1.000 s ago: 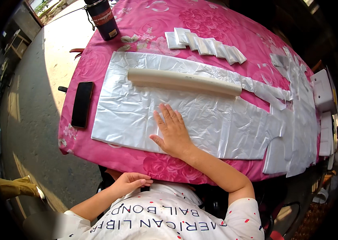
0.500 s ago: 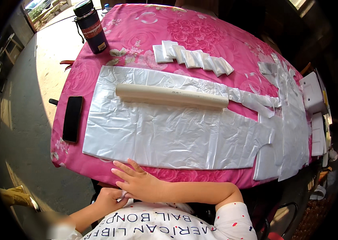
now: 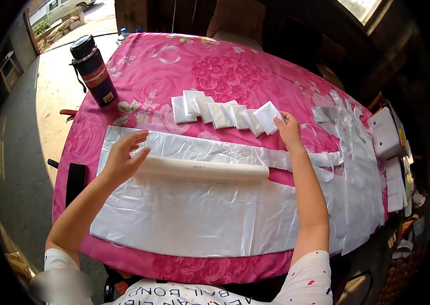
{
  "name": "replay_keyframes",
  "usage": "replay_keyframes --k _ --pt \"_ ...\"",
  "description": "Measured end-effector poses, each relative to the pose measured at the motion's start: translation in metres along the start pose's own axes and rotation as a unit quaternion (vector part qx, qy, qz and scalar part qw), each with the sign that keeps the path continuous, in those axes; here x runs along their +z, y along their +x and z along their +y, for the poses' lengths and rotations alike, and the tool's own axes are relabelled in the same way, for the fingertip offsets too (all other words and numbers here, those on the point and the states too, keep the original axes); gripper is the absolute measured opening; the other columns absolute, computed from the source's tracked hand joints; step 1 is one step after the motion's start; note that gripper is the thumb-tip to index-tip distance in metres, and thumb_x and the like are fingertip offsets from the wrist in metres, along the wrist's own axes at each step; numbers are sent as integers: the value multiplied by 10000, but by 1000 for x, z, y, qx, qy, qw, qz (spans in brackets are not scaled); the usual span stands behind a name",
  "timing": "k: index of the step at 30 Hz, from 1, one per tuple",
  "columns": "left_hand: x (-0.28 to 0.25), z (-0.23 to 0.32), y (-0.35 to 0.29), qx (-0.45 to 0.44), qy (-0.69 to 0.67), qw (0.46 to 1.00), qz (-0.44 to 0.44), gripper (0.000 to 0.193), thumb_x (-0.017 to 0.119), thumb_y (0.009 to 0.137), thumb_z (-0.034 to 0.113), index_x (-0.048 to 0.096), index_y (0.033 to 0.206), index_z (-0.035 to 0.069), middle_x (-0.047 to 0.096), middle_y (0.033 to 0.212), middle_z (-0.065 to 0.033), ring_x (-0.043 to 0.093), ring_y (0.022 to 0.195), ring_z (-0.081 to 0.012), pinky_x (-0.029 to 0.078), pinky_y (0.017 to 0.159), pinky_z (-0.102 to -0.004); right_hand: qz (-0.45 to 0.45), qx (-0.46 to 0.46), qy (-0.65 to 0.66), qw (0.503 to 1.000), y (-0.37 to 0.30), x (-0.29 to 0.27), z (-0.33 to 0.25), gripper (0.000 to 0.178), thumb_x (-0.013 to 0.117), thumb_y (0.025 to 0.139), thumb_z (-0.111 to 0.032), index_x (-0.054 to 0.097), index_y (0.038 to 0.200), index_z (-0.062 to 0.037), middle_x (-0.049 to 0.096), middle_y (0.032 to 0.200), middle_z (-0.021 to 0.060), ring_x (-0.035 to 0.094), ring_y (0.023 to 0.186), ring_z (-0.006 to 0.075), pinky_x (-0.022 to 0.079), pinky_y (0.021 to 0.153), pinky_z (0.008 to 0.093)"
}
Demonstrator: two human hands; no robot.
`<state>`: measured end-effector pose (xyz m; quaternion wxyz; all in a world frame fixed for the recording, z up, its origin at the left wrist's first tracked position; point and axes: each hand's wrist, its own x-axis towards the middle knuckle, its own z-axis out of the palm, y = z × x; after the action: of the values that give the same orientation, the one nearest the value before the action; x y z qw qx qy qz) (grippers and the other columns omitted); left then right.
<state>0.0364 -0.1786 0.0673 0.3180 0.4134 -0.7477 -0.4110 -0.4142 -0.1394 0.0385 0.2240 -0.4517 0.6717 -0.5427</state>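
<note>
Across the pink flowered table, my right hand (image 3: pixel 290 132) pinches the corner of a small square white folded packet (image 3: pixel 267 117). That packet is at the right end of a row of several similar overlapping packets (image 3: pixel 221 116). My left hand (image 3: pixel 124 156) hovers by the left end of a pale cardboard-like tube (image 3: pixel 210 170), thumb and fingers apart with nothing between them. Under the tube lies a stack of crinkled white plastic sheets (image 3: pixel 189 218), with strips running off its right end. Whether the left fingertips touch the plastic I cannot tell.
A dark lidded flask (image 3: pixel 95 76) stands at the far left of the flowered tablecloth (image 3: pixel 149 71). A black phone (image 3: pixel 76 183) lies by the left edge. More loose plastic film (image 3: pixel 360 168) covers the right side, beside white boxes (image 3: pixel 389 132).
Both hands, together near my lap before, have reached forward over the table. The right now grips a packet at the row's end; the left is over the plastic. The view has tilted upward.
</note>
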Motion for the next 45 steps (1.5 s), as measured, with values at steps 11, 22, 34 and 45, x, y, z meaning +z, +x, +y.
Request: replay_keyframes --k 11,22,34,45 --pt "67 -41 165 -261 -49 964 18 585 700 746 451 538 998 -52 576 893 -116 553 793 -157 459 653 -282 -78 98 -259 958 36 39 24 638 755 685 -431 533 1094 6 610 1032 167 601 953 278 477 808 356" --pt "135 -6 189 -193 52 979 35 649 766 651 450 612 1002 -74 649 823 -146 640 734 -241 501 689 -351 -139 138 -165 967 18 143 -27 622 734 692 -470 567 1035 21 640 989 172 626 921 273 491 772 354" --pt "95 66 38 78 -325 942 39 432 657 755 100 460 1129 11 558 1044 -96 551 972 -169 440 814 -296 -179 1 262 948 -114 121 -131 633 769 720 -123 403 1226 -23 533 1147 100 557 1016 174 475 856 302" --pt "106 2 -99 195 -118 974 3 1251 887 502 405 128 1416 14 442 1243 -203 487 1111 -274 403 911 -383 -206 -95 0 974 -259 118 -56 1035 858 571 -261 266 1388 -32 472 1234 126 449 1175 281 374 981 373"
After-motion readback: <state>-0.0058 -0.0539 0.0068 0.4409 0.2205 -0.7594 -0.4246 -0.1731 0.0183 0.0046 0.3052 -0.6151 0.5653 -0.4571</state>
